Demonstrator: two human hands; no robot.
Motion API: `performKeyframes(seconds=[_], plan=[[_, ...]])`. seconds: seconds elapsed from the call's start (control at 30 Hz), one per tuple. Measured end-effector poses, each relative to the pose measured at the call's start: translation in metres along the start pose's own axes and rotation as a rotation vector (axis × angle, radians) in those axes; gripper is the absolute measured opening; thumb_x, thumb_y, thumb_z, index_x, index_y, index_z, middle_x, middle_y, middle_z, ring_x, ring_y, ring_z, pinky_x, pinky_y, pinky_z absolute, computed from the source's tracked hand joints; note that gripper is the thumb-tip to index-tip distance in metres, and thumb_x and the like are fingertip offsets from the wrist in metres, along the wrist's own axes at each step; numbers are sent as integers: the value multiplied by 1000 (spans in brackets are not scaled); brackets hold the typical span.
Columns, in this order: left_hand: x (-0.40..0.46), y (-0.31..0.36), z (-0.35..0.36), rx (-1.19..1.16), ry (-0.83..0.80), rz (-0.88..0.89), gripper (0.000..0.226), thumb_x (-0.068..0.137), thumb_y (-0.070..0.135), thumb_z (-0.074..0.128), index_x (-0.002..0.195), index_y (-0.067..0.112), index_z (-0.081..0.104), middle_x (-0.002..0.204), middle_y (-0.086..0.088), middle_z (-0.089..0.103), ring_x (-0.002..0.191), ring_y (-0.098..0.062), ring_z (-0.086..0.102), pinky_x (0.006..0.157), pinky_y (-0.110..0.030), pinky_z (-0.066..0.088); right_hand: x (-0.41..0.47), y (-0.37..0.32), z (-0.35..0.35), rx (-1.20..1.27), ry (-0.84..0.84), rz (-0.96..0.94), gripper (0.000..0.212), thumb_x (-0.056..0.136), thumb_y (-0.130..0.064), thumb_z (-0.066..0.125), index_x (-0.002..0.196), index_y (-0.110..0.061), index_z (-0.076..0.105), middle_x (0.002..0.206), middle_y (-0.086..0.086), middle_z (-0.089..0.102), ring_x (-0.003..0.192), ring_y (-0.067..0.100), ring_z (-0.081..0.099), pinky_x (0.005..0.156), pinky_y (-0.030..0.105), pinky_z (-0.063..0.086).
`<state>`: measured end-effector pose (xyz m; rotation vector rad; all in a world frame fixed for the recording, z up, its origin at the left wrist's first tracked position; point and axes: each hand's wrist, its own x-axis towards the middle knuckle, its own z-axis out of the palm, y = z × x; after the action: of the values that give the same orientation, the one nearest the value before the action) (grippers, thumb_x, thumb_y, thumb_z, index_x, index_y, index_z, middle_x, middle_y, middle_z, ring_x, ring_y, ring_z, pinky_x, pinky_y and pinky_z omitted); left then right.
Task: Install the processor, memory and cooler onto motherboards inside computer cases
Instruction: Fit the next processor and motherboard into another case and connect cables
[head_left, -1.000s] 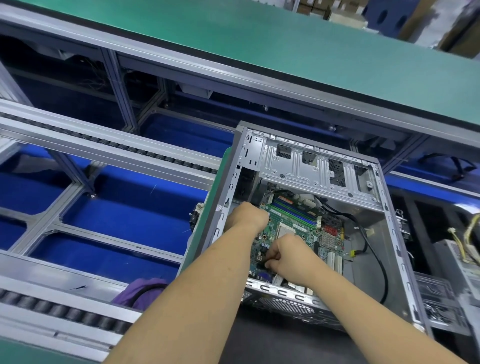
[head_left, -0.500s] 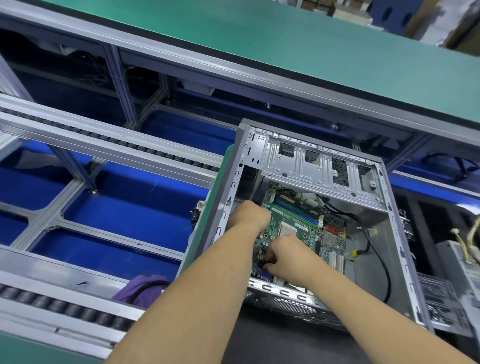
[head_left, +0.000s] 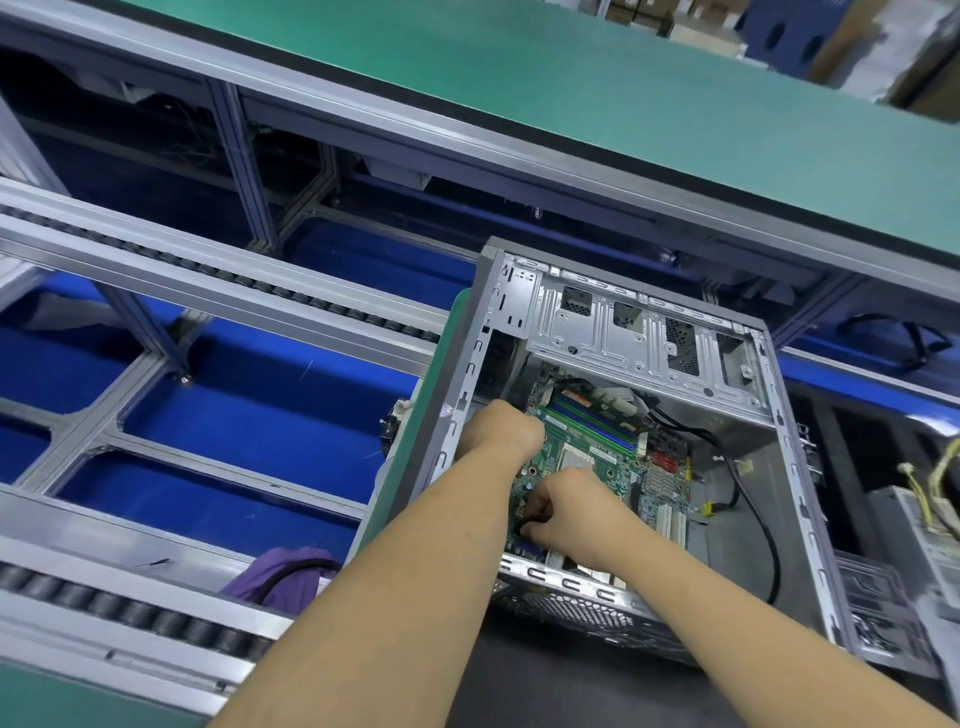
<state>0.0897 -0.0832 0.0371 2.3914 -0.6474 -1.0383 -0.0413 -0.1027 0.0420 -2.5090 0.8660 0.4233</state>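
Both hands barely shift: left hand (head_left: 501, 428), curled, grip unclear, and right hand (head_left: 563, 512), pinching something small and dark, stay over the green motherboard (head_left: 597, 457) inside the open grey metal computer case (head_left: 800, 467).

In front of you a dark surface (head_left: 571, 686) carries the open computer case (head_left: 810, 545) lying on its side, with a second metal chassis (head_left: 883, 613) just beside it on your right and roller conveyor rails (head_left: 218, 291) to your left.
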Motion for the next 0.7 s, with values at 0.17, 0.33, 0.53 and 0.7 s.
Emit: performKeyframes(seconds=[0.17, 0.33, 0.53, 0.7], plan=[[1, 0, 0, -14, 12, 2, 13, 93, 26, 49, 97, 13, 50, 72, -1, 46, 60, -17, 43, 48, -24, 28, -3, 1, -1, 6, 11, 6, 10, 88, -17, 72, 91, -8, 77, 90, 8, 74, 83, 20, 64, 70, 28, 53], [1, 0, 1, -16, 15, 2, 11, 92, 24, 49, 93, 13, 51, 72, -1, 49, 60, -16, 45, 47, -24, 29, -4, 4, -2, -40, -6, 25, 12, 88, -13, 69, 91, -3, 73, 91, 13, 72, 84, 27, 68, 74, 38, 59], [0, 0, 0, -32, 16, -3, 12, 92, 24, 50, 96, 13, 50, 73, -1, 49, 60, -17, 46, 47, -24, 30, -1, -2, -2, -103, -47, 1, 14, 89, -16, 68, 95, -4, 73, 91, 13, 71, 88, 25, 63, 79, 40, 59], [0, 1, -1, -34, 17, -12, 13, 93, 24, 49, 98, 13, 49, 73, -2, 47, 60, -16, 44, 47, -24, 28, 0, -3, -2, -95, -44, 6, 13, 88, -15, 68, 93, -5, 74, 90, 12, 73, 85, 24, 66, 77, 39, 60]])
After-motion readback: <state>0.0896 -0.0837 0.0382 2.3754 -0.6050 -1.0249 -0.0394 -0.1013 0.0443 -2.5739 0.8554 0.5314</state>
